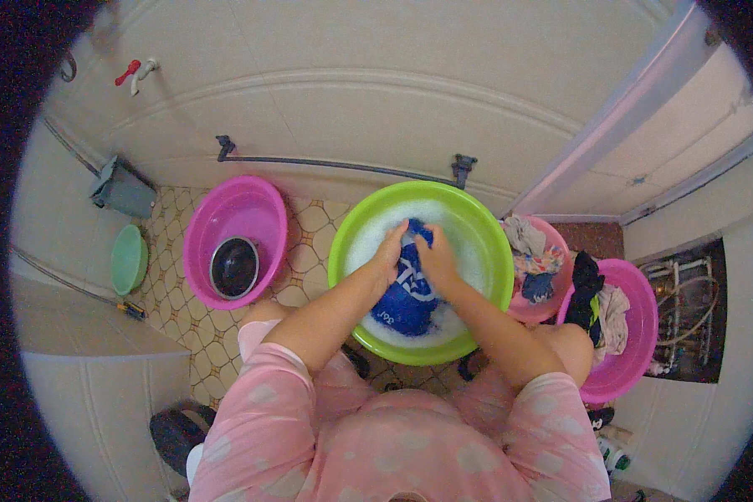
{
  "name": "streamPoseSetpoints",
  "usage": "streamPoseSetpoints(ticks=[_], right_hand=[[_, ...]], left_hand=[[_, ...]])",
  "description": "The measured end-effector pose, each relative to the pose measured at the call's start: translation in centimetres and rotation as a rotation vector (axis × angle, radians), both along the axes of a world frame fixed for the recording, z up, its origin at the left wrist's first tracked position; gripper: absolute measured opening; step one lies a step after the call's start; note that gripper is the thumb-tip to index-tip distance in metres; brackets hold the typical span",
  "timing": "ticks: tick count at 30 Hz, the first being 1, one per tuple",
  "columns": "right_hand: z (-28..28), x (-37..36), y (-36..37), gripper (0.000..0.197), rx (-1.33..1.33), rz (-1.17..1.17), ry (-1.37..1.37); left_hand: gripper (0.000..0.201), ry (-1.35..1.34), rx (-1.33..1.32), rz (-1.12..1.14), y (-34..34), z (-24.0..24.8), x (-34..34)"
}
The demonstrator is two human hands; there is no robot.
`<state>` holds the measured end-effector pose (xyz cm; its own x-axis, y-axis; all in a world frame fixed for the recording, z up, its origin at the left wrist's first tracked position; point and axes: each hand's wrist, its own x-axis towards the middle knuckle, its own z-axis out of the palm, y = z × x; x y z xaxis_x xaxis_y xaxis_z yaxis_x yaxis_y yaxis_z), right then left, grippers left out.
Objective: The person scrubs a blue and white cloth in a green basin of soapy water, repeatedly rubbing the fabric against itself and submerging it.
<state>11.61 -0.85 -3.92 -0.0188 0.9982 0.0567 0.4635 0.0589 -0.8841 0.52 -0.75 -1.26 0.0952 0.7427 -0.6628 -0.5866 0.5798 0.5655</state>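
Note:
A wide lime-green basin (502, 289) stands on the floor in front of me, holding sudsy water. Over it I have a wet blue garment (406, 305) with white lettering; its lower part hangs into the suds. My left hand (388, 248) grips the cloth's upper left edge. On the other side, my right hand (436, 258) is closed on the same cloth, close to the left hand. The fabric is bunched between the two hands, and parts of the fingers are hidden by it.
At left, a pink basin (199, 251) holds a dark round pot (234, 268); a mint basin (129, 261) and grey bin (124, 188) stand beyond. At right, a light-pink basin (531, 314) and a magenta basin (644, 326) hold clothes. A red-handled tap (138, 74) is on the wall.

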Motion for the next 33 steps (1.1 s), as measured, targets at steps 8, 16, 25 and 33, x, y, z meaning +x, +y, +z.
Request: streamPoseSetpoints(ticks=[8,16,25,33], right_hand=[[7.1,-2.4,-4.3,0.016,0.266,0.434,-0.097],[4.4,1.1,1.4,0.025,0.219,0.348,-0.649],[-1.0,1.6,1.3,0.032,-0.110,0.198,-0.359],[-2.1,2.5,1.8,0.035,-0.183,0.093,-0.289]], left_hand=[[0.034,-0.026,0.176,-0.136,1.3,-3.2,-2.2],[0.037,-0.248,0.031,0.077,-1.0,0.7,1.8],[0.012,0.880,0.367,-0.127,1.2,-5.6,-1.6],[0.024,0.430,0.159,0.019,-0.2,-1.1,0.0]])
